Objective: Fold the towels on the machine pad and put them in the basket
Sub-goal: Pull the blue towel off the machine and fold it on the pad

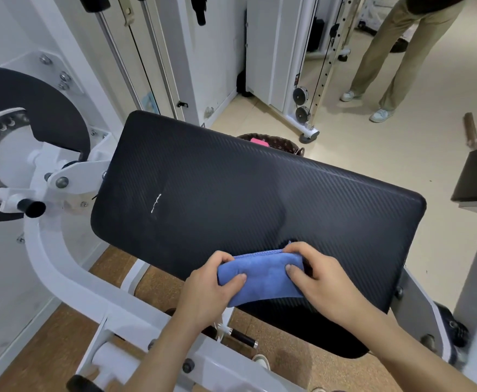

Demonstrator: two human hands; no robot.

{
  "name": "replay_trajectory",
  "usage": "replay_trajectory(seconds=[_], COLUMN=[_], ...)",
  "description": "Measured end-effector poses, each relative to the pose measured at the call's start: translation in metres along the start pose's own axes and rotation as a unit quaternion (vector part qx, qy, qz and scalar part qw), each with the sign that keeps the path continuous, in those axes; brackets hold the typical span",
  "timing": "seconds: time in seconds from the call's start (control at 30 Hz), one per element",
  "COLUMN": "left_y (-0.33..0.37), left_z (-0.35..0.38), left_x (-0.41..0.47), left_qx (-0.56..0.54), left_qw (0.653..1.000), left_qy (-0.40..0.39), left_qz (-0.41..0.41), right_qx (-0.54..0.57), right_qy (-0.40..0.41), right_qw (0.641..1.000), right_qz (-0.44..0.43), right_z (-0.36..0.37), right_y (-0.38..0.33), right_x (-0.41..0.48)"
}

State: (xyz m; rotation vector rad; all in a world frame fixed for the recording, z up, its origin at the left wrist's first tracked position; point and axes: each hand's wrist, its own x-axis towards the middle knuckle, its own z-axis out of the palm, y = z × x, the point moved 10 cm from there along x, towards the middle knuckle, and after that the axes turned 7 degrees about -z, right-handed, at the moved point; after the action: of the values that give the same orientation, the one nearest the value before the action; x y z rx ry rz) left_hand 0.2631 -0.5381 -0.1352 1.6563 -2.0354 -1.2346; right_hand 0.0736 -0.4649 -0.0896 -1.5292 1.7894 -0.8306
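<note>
While you hold the towel at the near edge, note the layout as follows.

Machine pad [231, 193]: a broad black cushion with rounded corners and a fine ribbed, vinyl-like skin. Its long axis runs from upper left to lower right. A short white thread-like mark [155, 203] sits left of centre.

Basket [285, 142]: dark, woven and rounded, standing on the floor just past the pad's far edge and mostly hidden by it. A pink item [259, 142] shows inside.

Towel [262, 275]: blue, soft and napped, with a stitched hem along its far side. It is folded into a small thick packet and lies on the pad's near edge, partly overhanging. Its long axis runs left to right, between your hands.

Left hand [209, 292]: fingers curled under the packet's left end, thumb pressed on top.

Right hand [322, 278]: gripping the right end the same way.

Judgement: the fold looks near complete. The basket lies straight ahead of the packet, across the pad's full width, and neither hand is clearly nearer. Expect a forward reach over the cushion.
</note>
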Motion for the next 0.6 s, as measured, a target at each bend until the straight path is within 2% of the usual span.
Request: replay_trajectory(seconds=[0.07,0.13,0.2,0.27,0.33,0.37,0.5,0.53,0.6], left_y=[-0.004,-0.004,-0.002,0.003,0.020,0.030,0.055,0.064,0.075], left_z=[-0.001,-0.002,-0.004,-0.003,-0.008,-0.010,-0.018,-0.016,-0.002], left_x=[0.004,0.007,0.007,0.005,-0.008,-0.017,-0.050,-0.059,-0.074], left_qx=[0.005,0.000,0.003,0.038,0.107,0.129,0.189,0.199,0.204], left_qw=[0.999,0.998,0.997,0.995,0.984,0.973,0.894,0.874,0.852], left_qy=[0.028,0.047,0.057,0.072,0.143,0.182,0.337,0.345,0.303], left_qz=[-0.019,-0.037,-0.054,-0.052,0.016,0.059,0.227,0.280,0.376], right_qx=[-0.046,-0.143,-0.277,-0.380,-0.438,-0.460,-0.493,-0.502,-0.519], right_qy=[0.040,0.087,0.134,0.128,0.077,0.046,-0.024,-0.035,-0.054], right_qw=[0.998,0.984,0.942,0.885,0.845,0.835,0.827,0.823,0.815], right_qz=[-0.022,-0.058,-0.136,-0.236,-0.296,-0.300,-0.270,-0.263,-0.254], right_z=[-0.003,-0.009,-0.012,-0.001,0.016,0.023,0.030,0.030,0.030], right_y=[-0.008,-0.020,-0.038,-0.056,-0.062,-0.059,-0.055,-0.053,-0.048], right_x=[-0.003,-0.005,-0.007,-0.010,-0.013,-0.013,-0.013,-0.014,-0.014])
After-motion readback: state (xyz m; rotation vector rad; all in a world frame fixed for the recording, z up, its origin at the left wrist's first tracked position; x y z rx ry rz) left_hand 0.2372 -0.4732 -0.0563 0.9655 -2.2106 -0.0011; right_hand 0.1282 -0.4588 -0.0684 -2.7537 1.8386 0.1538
